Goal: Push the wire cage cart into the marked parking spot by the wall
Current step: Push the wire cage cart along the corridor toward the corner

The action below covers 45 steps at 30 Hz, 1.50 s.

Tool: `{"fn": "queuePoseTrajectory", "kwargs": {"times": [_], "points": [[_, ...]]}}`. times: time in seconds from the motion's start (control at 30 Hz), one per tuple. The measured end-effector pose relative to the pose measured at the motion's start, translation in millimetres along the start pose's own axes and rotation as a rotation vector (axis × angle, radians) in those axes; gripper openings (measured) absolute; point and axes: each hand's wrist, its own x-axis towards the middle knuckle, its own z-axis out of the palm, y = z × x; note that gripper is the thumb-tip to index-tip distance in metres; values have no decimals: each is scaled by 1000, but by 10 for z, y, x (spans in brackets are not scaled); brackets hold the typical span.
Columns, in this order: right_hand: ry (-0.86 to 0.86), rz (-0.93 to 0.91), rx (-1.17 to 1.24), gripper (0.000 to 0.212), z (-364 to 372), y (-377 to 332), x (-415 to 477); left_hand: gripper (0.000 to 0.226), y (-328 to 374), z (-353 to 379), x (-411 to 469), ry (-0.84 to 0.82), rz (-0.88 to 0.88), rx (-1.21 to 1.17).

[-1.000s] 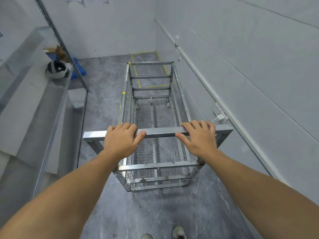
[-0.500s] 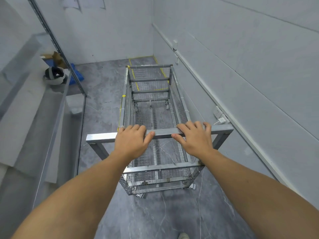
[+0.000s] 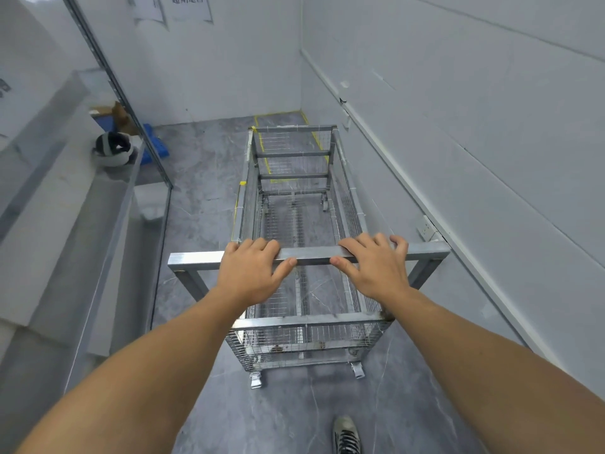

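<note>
Item: wire cage cart (image 3: 294, 224), centre of frame, standing lengthwise on the grey floor just beside the wall at right. Its far end reaches the yellow-taped parking spot (image 3: 278, 121) at upper centre, which lies in the corner; the cart is not yet fully inside.

Hold: my left hand (image 3: 250, 273) and right hand (image 3: 376, 267) rest side by side on the square steel push bar (image 3: 196, 258), fingers draped over its top, thumbs under the near edge, pressing rather than clenched.

Handling, as I judge it: rigid metal frame, mesh sides, rolls on castors; light when unloaded, smooth bar may slip. The bar is the place to push.

Contents: cage empty; floor shows through the mesh bottom.
</note>
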Motion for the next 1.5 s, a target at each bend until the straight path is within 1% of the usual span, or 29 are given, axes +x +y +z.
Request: {"fn": "queuePoseTrajectory", "kwargs": {"times": [0.2, 0.43, 0.53, 0.7, 0.83, 0.97, 1.03, 1.13, 1.33, 1.43, 1.5], "points": [[1, -17, 10, 57, 41, 307, 406, 61, 99, 70, 449, 18, -24, -1], [-31, -14, -4, 54, 60, 662, 932, 61, 193, 121, 1026, 1, -41, 12], [-36, -9, -12, 54, 89, 753, 1169, 59, 196, 146, 1252, 1, -89, 41], [-55, -9, -30, 57, 132, 837, 1530, 59, 104, 193, 1582, 3, -171, 18], [-47, -5, -48, 59, 200, 871, 1860, 56, -34, 210, 1917, -7, -163, -10], [-45, -9, -53, 57, 233, 869, 2175, 59, -192, 215, 2213, -20, -154, -16], [-35, 11, -51, 57, 362, 815, 2664, 58, -473, 281, 2657, -33, -158, -31], [-29, 1, -49, 57, 393, 787, 2860, 54, -618, 295, 2816, -29, -151, -36], [17, 14, -10, 54, 603, 666, 3736, 47, -1169, 372, 3584, -30, -131, -51], [25, 13, -3, 57, 670, 636, 4133, 50, -1391, 419, 3932, -28, -124, -46], [13, 12, 1, 54, 733, 642, 4447, 51, -1551, 454, 4218, -46, -130, -44]]}}
